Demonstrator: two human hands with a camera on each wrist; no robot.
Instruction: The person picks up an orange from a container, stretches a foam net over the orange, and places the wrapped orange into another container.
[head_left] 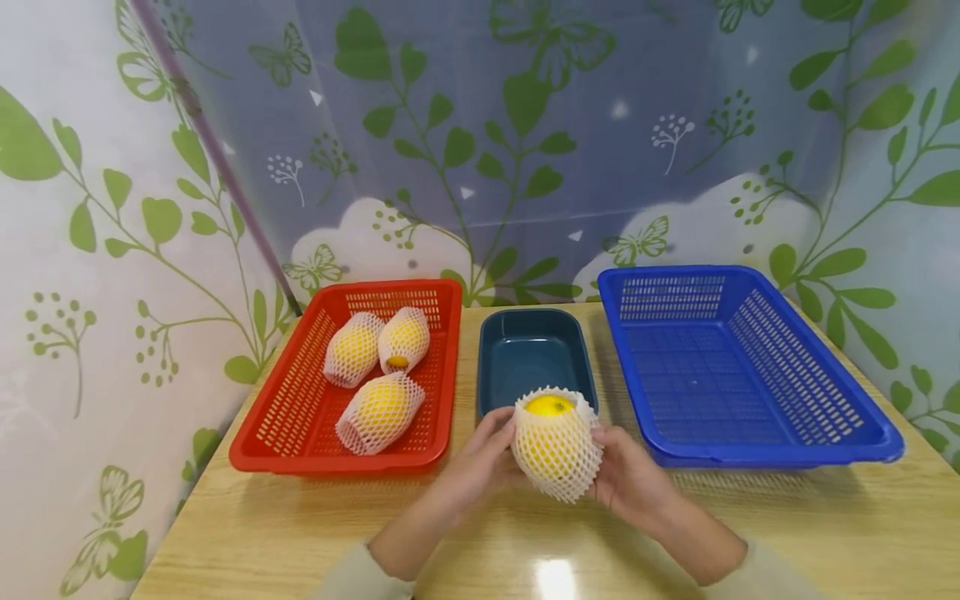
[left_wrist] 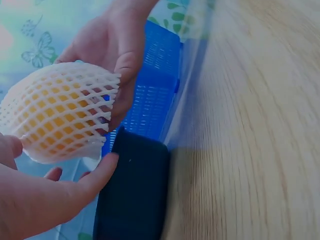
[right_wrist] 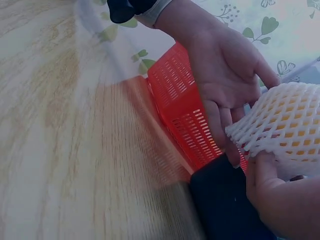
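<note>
A yellow mango in a white foam net is held up between both hands, just over the front end of a dark teal tray. My left hand grips its left side; in the left wrist view the thumb touches the net and a finger extends along its lower end. My right hand holds the right side, with the thumb on the net. Yellow skin with a dark stem spot shows through the net's open top. In the right wrist view the netted mango partly hides the fingers of both hands.
On the left stands a red basket with 3 netted mangoes in it. A blue basket stands on the right. Both baskets and the tray rest on a wooden table, with a leaf-patterned cloth behind.
</note>
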